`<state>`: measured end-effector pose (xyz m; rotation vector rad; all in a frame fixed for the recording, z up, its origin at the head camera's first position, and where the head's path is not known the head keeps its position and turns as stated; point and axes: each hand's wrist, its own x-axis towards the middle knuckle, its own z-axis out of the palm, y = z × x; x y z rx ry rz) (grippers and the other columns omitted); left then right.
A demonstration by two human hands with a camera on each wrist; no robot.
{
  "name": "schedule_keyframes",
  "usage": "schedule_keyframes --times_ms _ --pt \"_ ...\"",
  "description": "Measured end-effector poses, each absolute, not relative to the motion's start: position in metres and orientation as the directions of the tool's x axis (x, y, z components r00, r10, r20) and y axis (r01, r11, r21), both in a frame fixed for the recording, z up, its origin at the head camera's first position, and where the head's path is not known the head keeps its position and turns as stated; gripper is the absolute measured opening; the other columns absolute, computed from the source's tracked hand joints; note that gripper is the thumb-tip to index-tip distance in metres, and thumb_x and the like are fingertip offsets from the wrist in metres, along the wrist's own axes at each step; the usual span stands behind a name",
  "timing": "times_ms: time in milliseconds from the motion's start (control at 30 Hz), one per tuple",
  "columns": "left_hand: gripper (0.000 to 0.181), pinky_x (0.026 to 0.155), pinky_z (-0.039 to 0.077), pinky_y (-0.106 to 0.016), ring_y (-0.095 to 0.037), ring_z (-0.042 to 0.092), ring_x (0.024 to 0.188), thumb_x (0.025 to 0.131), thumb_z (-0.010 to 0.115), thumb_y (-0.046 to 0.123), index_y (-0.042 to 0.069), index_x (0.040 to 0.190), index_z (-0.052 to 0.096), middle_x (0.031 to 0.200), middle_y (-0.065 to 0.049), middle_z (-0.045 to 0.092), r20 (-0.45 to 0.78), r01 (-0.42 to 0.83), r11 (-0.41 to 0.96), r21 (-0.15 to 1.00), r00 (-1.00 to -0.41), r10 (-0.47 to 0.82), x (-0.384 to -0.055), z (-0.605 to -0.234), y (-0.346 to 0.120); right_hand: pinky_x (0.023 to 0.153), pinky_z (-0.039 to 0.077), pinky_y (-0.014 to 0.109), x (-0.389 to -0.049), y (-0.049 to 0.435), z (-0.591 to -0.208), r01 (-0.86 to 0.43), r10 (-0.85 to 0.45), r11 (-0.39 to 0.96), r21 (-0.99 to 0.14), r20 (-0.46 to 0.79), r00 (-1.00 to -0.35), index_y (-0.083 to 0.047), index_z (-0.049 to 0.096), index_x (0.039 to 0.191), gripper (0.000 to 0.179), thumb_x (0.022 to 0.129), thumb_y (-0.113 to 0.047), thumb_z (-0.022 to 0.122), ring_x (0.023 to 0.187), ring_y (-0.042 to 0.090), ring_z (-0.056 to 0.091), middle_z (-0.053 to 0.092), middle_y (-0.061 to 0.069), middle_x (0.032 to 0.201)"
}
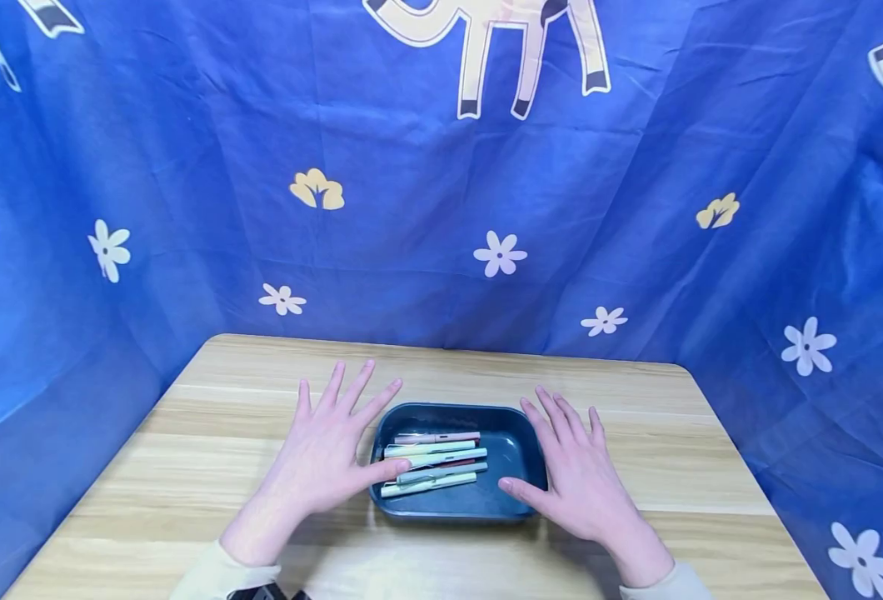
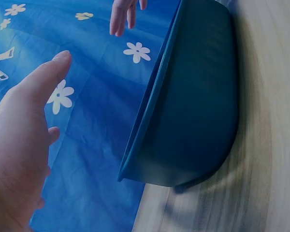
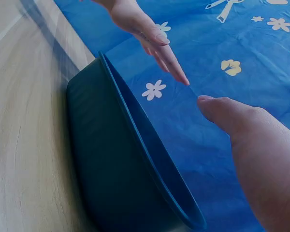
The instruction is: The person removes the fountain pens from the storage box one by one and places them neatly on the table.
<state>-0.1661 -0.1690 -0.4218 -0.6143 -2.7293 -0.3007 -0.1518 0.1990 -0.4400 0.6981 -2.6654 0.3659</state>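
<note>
A dark teal plastic bin (image 1: 456,507) stands on the table with several pens (image 1: 441,456) lying in its left part, pale green, grey-blue and pinkish. My left hand (image 1: 329,458) hovers at the bin's left end, fingers spread, its thumb over the pens in the head view. On the other side my right hand (image 1: 580,479) is spread too, its thumb over the bin's right part. Both wrist views show the bin's outer wall (image 2: 198,96) and the thumb raised above rim level, with nothing held. From those low angles the pens are hidden.
The wood-grain table (image 1: 209,467) reaches back to a blue cloth (image 1: 411,225) printed with flowers and animals, which encloses the back and both sides. A black object (image 1: 265,592) shows at the left wrist, by the sleeve.
</note>
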Motion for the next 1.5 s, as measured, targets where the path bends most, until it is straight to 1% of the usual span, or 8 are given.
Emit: schedule_keyframes --times_ms 167,300,533,767,1000,1167,1300,1500 --pt "0.100 0.114 0.000 -0.083 -0.046 0.010 0.159 0.084 0.061 0.086 0.042 0.168 0.029 0.176 -0.006 0.016 0.342 0.430 0.888 0.162 -0.869 0.358 -0.166 -0.422 -0.169 0.119 0.016 0.073 -0.152 0.200 -0.439 -0.518 -0.406 0.828 -0.214 0.408 -0.817 -0.018 0.034 0.167 0.102 0.090 -0.078 0.064 0.155 0.032 0.028 0.023 0.004 0.174" --pt "0.095 0.115 0.005 -0.083 -0.044 0.010 0.159 0.088 0.059 0.084 0.040 0.168 0.030 0.176 -0.005 0.016 0.330 0.413 0.889 0.197 -0.882 0.337 -0.165 -0.423 -0.169 0.119 0.019 0.072 -0.154 0.202 -0.440 -0.522 -0.397 0.813 -0.257 0.411 -0.821 -0.017 0.034 0.167 0.101 0.091 -0.075 0.066 0.156 0.031 0.027 0.022 0.003 0.174" --pt "0.091 0.116 0.010 -0.081 -0.041 0.011 0.160 0.092 0.062 0.076 0.039 0.168 0.029 0.176 -0.001 0.015 0.316 0.400 0.872 0.282 -0.897 0.309 -0.166 -0.426 -0.170 0.121 0.023 0.066 -0.155 0.204 -0.439 -0.512 -0.372 0.775 -0.371 0.387 -0.844 -0.031 0.024 0.170 0.098 0.092 -0.071 0.068 0.158 0.027 0.024 0.017 -0.001 0.176" --pt "0.089 0.114 0.026 -0.077 -0.046 0.022 0.156 0.098 0.060 0.069 0.031 0.170 0.023 0.175 -0.006 0.017 0.294 0.392 0.838 0.380 -0.910 0.293 -0.168 -0.433 -0.171 0.116 0.032 0.070 -0.157 0.201 -0.438 -0.473 -0.342 0.712 -0.519 0.331 -0.879 -0.037 0.023 0.169 0.095 0.092 -0.064 0.074 0.157 0.029 0.025 0.015 -0.007 0.175" --pt "0.090 0.108 0.032 -0.080 -0.042 0.031 0.153 0.098 0.054 0.075 0.033 0.171 0.021 0.175 -0.005 0.019 0.229 0.321 0.805 0.499 -0.945 0.234 -0.170 -0.436 -0.170 0.116 0.038 0.064 -0.161 0.198 -0.440 -0.458 -0.345 0.655 -0.601 0.301 -0.889 -0.039 0.023 0.168 0.094 0.093 -0.063 0.074 0.155 0.025 0.030 0.016 -0.012 0.174" --pt "0.091 0.113 0.032 -0.074 -0.041 0.034 0.152 0.098 0.056 0.072 0.027 0.170 0.025 0.173 -0.008 0.023 0.223 0.318 0.779 0.540 -0.947 0.232 -0.171 -0.437 -0.170 0.118 0.036 0.059 -0.167 0.194 -0.442 -0.490 -0.376 0.612 -0.621 0.317 -0.871 -0.036 0.027 0.167 0.090 0.095 -0.051 0.078 0.155 0.022 0.032 0.021 -0.011 0.173" --pt "0.086 0.116 0.031 -0.068 -0.040 0.034 0.152 0.102 0.061 0.061 0.021 0.169 0.028 0.172 -0.011 0.027 0.231 0.340 0.762 0.552 -0.940 0.252 -0.171 -0.441 -0.168 0.120 0.035 0.055 -0.172 0.191 -0.443 -0.514 -0.405 0.580 -0.632 0.325 -0.855 -0.031 0.032 0.166 0.086 0.096 -0.046 0.078 0.154 0.021 0.032 0.026 -0.008 0.171" --pt "0.079 0.118 0.030 -0.067 -0.041 0.036 0.151 0.104 0.062 0.054 0.021 0.169 0.030 0.170 -0.011 0.033 0.240 0.349 0.733 0.584 -0.937 0.255 -0.172 -0.448 -0.165 0.120 0.036 0.054 -0.177 0.184 -0.444 -0.526 -0.422 0.547 -0.651 0.328 -0.845 -0.027 0.038 0.164 0.079 0.097 -0.040 0.079 0.153 0.021 0.036 0.034 -0.006 0.168"
